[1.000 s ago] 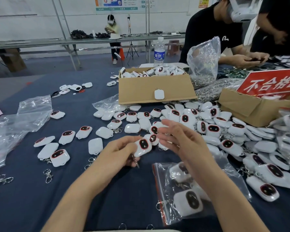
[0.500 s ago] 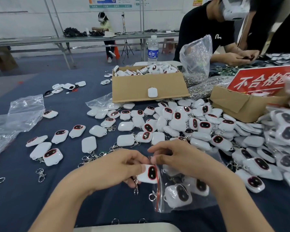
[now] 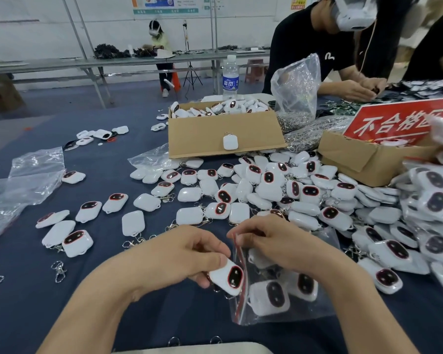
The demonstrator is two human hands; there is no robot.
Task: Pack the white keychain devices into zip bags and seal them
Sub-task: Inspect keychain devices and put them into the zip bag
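My left grip is clamped on a white keychain device at the mouth of the zip bag on the near counter. My right grip pinches the mouth's far end. Best hold that lip wide and push the device fully past the strip.

Keychain device: smooth, glossy white plastic shell with a dark reflective face. Zip bag: thin clear plastic film, shiny and creased. Counter: matt dark-blue cloth cover. Cardboard box towards the far edge: matt brown board. Loose clasps near the left edge: bright metal.
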